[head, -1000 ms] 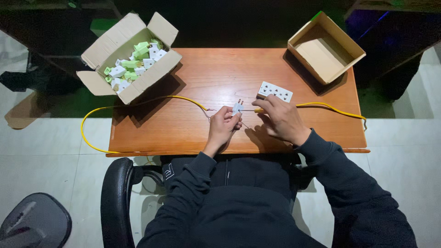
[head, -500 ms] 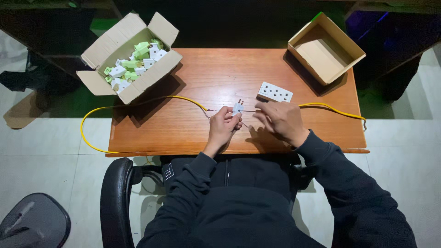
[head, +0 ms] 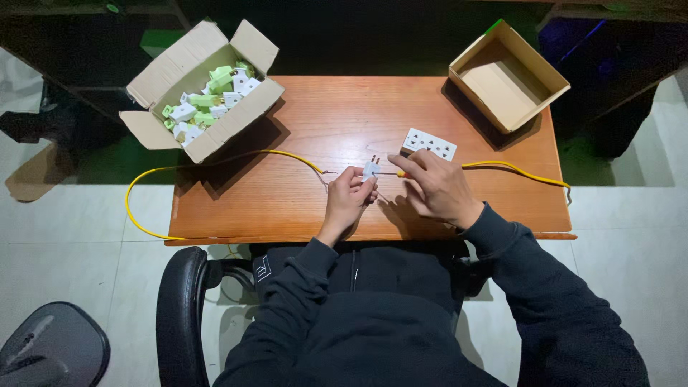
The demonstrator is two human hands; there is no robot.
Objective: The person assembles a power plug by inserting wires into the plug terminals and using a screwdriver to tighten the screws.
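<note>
My left hand (head: 349,195) pinches a small white two-pin plug (head: 370,170) just above the wooden table (head: 287,204). My right hand (head: 435,188) grips a thin screwdriver (head: 390,173) with a yellow handle, its tip against the plug. A white multi-socket strip (head: 430,144) lies just beyond my right fingers. A yellow cable (head: 215,159) comes in from the left, and its bare wire ends lie close to my left hand.
An open cardboard box (head: 208,140) at the far left corner holds several white and green plugs (head: 208,100). An empty cardboard box (head: 534,107) overhangs the far right corner. A second yellow cable (head: 516,169) trails off the right edge. My black chair (head: 179,308) is under me.
</note>
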